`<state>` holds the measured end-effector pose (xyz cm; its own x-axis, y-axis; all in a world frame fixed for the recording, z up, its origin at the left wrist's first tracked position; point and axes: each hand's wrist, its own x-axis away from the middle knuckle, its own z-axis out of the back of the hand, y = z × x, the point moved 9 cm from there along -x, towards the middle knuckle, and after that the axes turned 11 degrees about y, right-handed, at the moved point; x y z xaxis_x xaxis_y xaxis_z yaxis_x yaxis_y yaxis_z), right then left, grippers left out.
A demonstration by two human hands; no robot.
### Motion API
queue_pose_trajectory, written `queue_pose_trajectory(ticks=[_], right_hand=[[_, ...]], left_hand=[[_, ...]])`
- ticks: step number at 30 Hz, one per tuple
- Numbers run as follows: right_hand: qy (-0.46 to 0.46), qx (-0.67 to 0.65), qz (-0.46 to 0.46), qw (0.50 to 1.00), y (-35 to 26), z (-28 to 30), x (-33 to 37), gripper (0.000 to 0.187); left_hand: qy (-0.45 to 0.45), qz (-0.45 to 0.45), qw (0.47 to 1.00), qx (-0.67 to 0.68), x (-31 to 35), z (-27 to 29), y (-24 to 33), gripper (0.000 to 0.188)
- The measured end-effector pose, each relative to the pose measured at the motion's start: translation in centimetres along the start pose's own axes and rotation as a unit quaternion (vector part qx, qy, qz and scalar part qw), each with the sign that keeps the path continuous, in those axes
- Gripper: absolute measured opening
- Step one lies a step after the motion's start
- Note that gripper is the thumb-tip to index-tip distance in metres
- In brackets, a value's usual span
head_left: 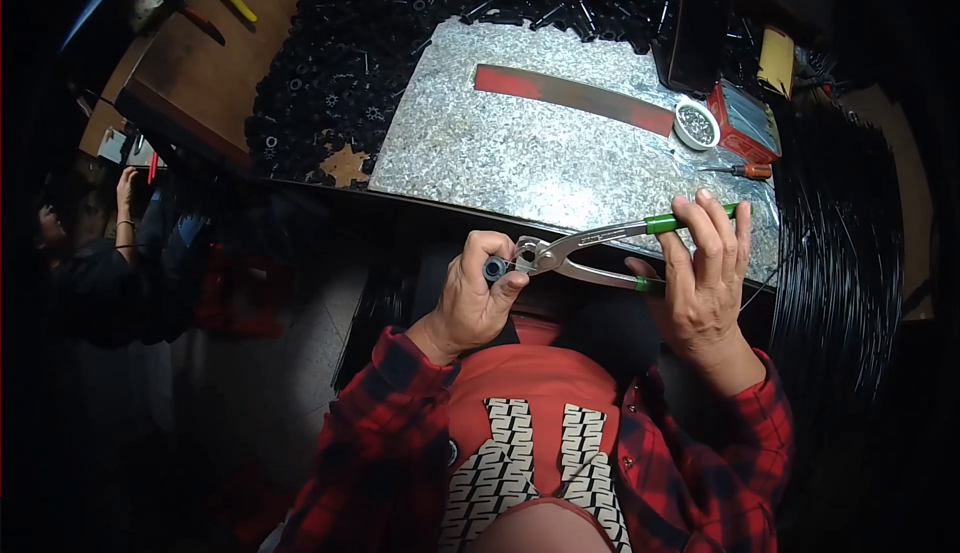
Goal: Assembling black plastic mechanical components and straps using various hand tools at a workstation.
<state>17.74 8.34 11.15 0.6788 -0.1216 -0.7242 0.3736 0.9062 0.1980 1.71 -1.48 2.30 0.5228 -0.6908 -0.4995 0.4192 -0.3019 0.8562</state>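
Note:
My left hand is closed, thumb and fingers gripping a small dark ring-ended part with a round hole. Green-handled pliers reach across from the right, their metal jaws right beside the left fingertips at this part. A thin wire seems to run near the jaws, too fine to make out. Around the pliers' upper handle curl the fingers of my right hand, and the lower handle meets its palm side. The handles are spread apart. What lies between the jaws is partly hidden by the left thumb.
A speckled stone slab bears a red-and-grey strip, a white cup of small metal bits and an orange-handled screwdriver. Black parts heap behind and left. Black wires hang right. Another person's hand shows far left.

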Motion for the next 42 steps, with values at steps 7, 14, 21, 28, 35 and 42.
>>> queue_pose_trajectory(ticks=[7,14,21,28,35,42], right_hand=[[0.01,-0.006,0.011,1.0,-0.2,0.3,-0.2,0.038],[0.038,-0.004,0.013,0.999,-0.7,0.8,-0.4,0.021],[0.067,0.02,0.063,0.996,-1.4,1.8,-0.4,0.028],[-0.115,-0.208,-0.043,0.97,-0.7,-0.2,0.8,0.034],[-0.363,-0.514,-0.258,0.733,-1.4,-3.9,6.1,0.028],[-0.548,-0.655,-0.417,0.311,-6.0,-3.1,10.3,0.033]], left_hand=[[0.025,0.017,0.997,0.065,0.3,-0.2,-1.0,0.054],[0.097,0.072,0.988,0.099,0.3,0.1,-1.7,0.067],[0.115,0.084,0.987,0.08,0.1,0.3,-1.0,0.066],[0.095,0.05,0.993,0.041,0.5,0.8,-1.4,0.076],[-0.008,-0.024,0.999,0.039,-0.6,-0.2,0.8,0.076],[-0.081,-0.035,0.996,0.029,-1.2,-1.6,2.0,0.07]])
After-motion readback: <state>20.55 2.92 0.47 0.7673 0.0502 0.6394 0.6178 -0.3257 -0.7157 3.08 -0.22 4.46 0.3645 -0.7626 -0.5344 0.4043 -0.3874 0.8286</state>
